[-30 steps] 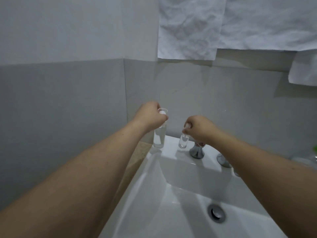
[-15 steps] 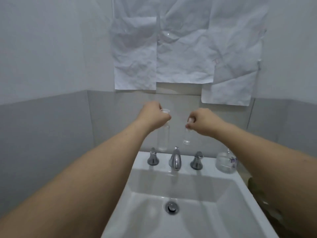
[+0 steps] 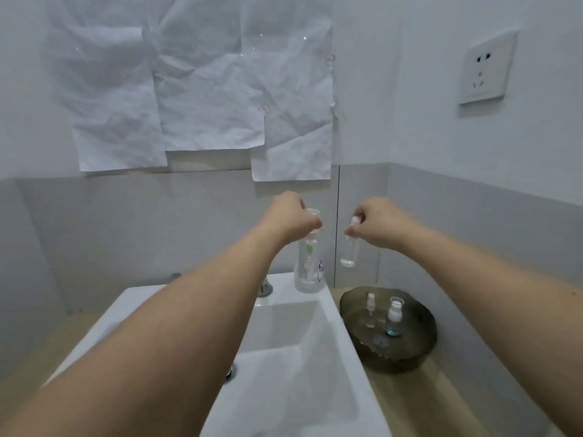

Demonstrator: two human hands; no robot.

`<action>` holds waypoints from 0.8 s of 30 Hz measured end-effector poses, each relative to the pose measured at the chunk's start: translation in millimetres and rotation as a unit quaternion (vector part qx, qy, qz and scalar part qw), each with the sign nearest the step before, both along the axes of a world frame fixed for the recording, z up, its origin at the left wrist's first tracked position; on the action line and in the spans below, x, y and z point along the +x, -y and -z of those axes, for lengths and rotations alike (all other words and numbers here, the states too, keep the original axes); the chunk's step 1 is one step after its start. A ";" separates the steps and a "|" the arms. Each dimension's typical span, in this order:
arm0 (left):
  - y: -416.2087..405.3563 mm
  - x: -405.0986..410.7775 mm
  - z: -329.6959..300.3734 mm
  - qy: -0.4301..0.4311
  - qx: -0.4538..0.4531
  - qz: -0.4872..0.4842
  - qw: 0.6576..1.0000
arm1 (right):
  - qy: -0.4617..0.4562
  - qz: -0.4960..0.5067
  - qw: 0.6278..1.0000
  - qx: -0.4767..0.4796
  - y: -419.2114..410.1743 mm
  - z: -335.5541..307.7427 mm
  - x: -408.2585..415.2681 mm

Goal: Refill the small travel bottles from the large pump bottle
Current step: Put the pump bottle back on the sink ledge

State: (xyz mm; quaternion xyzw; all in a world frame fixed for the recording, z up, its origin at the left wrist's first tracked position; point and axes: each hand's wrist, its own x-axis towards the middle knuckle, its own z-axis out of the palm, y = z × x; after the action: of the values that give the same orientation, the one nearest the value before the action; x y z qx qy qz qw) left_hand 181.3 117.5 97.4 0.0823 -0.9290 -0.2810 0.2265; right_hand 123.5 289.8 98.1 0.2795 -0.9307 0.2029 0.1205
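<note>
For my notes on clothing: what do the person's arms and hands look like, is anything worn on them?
Both forearms are bare as far as visible: no sleeves, watch or bracelet. The left hand and right hand wear no gloves; rings cannot be judged.

Both arms outstretched, left hand and right hand fisted

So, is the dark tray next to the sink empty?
No, two small bottles stand on the dark tray beside the sink.
</note>
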 end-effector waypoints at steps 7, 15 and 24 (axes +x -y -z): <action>-57.8 -44.1 42.0 0.065 0.022 0.044 0.997 | 0.054 0.037 0.998 -0.016 -51.4 48.3 -24.9; -84.8 -76.1 101.8 0.139 0.009 0.055 0.989 | 0.118 0.059 0.991 0.025 -66.5 115.4 -48.0; -86.1 -96.3 154.3 0.181 -0.002 0.042 0.983 | 0.164 0.065 0.981 0.086 -67.4 177.9 -69.3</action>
State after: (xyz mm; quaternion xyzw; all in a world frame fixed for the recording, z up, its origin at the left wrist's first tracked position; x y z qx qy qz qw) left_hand 85.0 203.6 -56.9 0.0919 -0.9579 -0.2686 0.0432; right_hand 54.2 357.2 -79.8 0.1903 -0.9680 0.1572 -0.0450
